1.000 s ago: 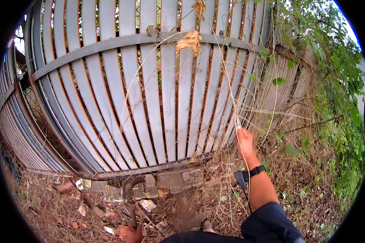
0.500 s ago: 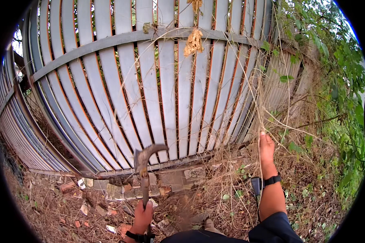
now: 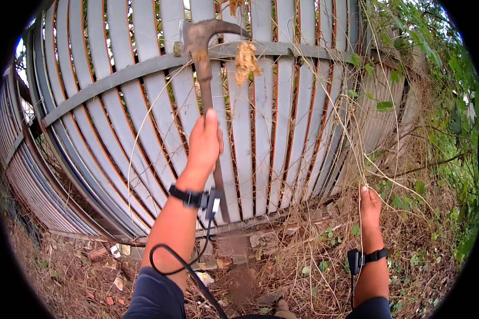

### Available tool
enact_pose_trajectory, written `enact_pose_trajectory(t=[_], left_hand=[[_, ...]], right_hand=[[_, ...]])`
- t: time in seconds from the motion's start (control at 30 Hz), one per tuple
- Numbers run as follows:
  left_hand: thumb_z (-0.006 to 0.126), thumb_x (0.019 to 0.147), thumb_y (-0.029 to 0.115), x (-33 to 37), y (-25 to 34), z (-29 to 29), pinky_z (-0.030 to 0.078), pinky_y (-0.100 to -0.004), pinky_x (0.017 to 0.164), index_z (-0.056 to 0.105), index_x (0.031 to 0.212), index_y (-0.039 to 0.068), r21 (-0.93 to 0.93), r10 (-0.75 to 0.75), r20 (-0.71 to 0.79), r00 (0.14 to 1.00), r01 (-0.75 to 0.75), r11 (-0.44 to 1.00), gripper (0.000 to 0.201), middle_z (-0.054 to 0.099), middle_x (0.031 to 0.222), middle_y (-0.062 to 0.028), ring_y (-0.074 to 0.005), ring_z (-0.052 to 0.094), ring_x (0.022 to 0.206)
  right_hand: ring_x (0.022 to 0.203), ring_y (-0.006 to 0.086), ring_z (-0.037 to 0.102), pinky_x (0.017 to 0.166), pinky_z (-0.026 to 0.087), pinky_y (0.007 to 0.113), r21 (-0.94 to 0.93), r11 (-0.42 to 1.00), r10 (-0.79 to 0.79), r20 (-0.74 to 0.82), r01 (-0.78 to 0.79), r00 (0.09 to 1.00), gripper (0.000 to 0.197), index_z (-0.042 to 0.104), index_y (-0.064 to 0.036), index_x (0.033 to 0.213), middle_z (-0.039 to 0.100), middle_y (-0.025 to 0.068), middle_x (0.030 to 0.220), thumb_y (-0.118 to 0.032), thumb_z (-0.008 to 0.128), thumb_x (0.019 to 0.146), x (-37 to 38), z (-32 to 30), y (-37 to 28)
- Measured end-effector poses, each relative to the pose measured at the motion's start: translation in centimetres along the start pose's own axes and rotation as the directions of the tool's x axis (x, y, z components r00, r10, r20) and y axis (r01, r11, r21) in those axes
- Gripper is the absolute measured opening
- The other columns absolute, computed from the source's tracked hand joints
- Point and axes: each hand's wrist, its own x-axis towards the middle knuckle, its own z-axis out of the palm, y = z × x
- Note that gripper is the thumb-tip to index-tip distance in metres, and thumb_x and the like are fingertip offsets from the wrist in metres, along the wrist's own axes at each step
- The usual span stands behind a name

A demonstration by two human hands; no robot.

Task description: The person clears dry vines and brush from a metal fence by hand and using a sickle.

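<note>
My left hand (image 3: pixel 204 139) is closed round the long handle of a billhook (image 3: pixel 201 50), raised in front of the fence. Its rusty, hooked blade curves to the right at the top, and the handle's lower end extends below my fist. At the right, my right hand (image 3: pixel 371 206) is closed on thin, dry vine stems (image 3: pixel 363 167). They run up from my fingers toward the fence top, and others hang below. A withered brown leaf (image 3: pixel 246 64) dangles right of the blade, in front of the slats.
A grey slatted metal fence (image 3: pixel 239 138) with a crossbar stands ahead. Loose bricks and rubble (image 3: pixel 233 250) lie along its foot. Tangled dry brush (image 3: pixel 303 239) covers ground to the right, with green foliage (image 3: pixel 436 106) beyond. A black cable (image 3: pixel 167 260) loops by my left forearm.
My left hand has risen from low near the ground to the middle of the fence, lifting the billhook. My right hand has shifted slightly right and down, still gripping the vine stems.
</note>
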Motion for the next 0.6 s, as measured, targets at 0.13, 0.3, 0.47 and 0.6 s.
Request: enact_pose_trajectory(t=[0.13, 0.3, 0.47, 0.6], left_hand=[[0.042, 0.099, 0.052, 8.5, 0.3, 4.2, 0.033, -0.0285, 0.040, 0.045, 0.084, 0.007, -0.057, -0.104, -0.019, 0.994, 0.102, 0.993, 0.047, 0.037, 0.058, 0.0009, -0.0114, 0.035, 0.044], [0.041, 0.100, 0.051, 11.5, -2.6, 6.6, 0.032, -0.0285, 0.040, 0.045, 0.084, 0.007, -0.062, -0.153, -0.051, 0.987, 0.150, 0.987, 0.047, 0.036, 0.057, 0.0007, -0.0115, 0.034, 0.044], [0.042, 0.100, 0.050, 10.0, -5.4, 6.5, 0.032, -0.0280, 0.040, 0.044, 0.082, 0.009, -0.046, -0.119, -0.144, 0.982, 0.113, 0.993, 0.045, 0.037, 0.057, 0.0013, -0.0110, 0.035, 0.044], [0.042, 0.100, 0.049, 9.9, -4.5, 5.2, 0.030, -0.0267, 0.039, 0.043, 0.082, 0.011, 0.018, -0.006, -0.187, 0.982, 0.010, 1.000, 0.043, 0.036, 0.058, 0.0027, -0.0095, 0.033, 0.043]], right_hand=[[0.056, 0.0029, 0.027, 0.050, 0.021, 0.023, 0.024, 0.998, 0.062, 0.010, -0.062, 0.998, 0.037, 0.042, -0.0128, 0.066, 0.037, -0.0093, 0.061, -0.022, 0.052, 0.100, 1.4, -0.5, 1.3], [0.056, 0.0044, 0.031, 0.050, 0.024, 0.025, 0.019, 1.000, -0.006, 0.035, 0.005, 0.999, 0.040, 0.043, -0.0115, 0.062, 0.038, -0.0073, 0.059, -0.024, 0.053, 0.099, 3.0, -1.3, 2.8], [0.057, 0.0057, 0.035, 0.051, 0.030, 0.026, 0.087, 0.966, 0.210, 0.271, -0.241, 0.939, 0.042, 0.047, -0.0102, 0.064, 0.042, -0.0066, 0.060, -0.031, 0.053, 0.100, 3.7, 2.3, 5.3], [0.058, 0.0089, 0.038, 0.053, 0.036, 0.031, 0.033, 0.993, 0.081, 0.471, -0.110, 0.879, 0.038, 0.052, -0.0064, 0.071, 0.046, -0.0018, 0.064, -0.031, 0.055, 0.099, 4.6, 8.6, 5.8]])
